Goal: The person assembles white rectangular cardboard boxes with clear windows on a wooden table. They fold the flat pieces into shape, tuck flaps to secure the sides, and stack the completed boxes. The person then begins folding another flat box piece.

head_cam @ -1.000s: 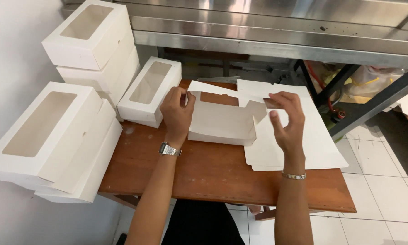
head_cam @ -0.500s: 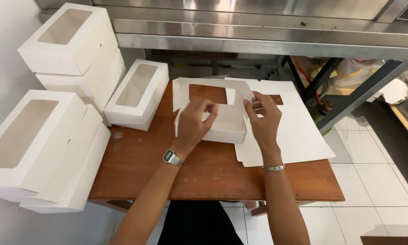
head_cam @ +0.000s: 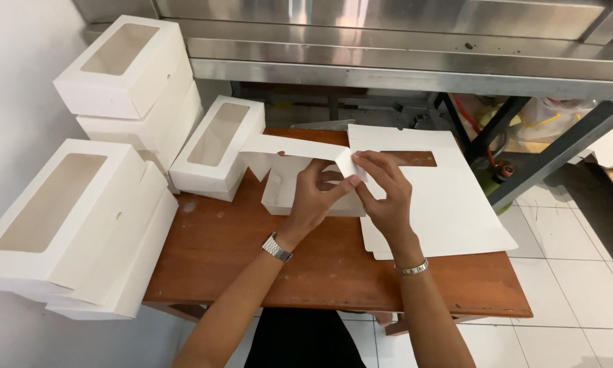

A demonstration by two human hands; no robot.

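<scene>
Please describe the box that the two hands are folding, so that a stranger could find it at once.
On the wooden table, right of the finished window boxes, both hands meet at the half-folded box. Unlike its closed neighbours, it stands open, its lid flap raised.

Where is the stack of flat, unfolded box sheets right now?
In the head view, the flat sheets lie on the right half of the wooden table, just right of the half-folded box and partly under the right hand.
</scene>
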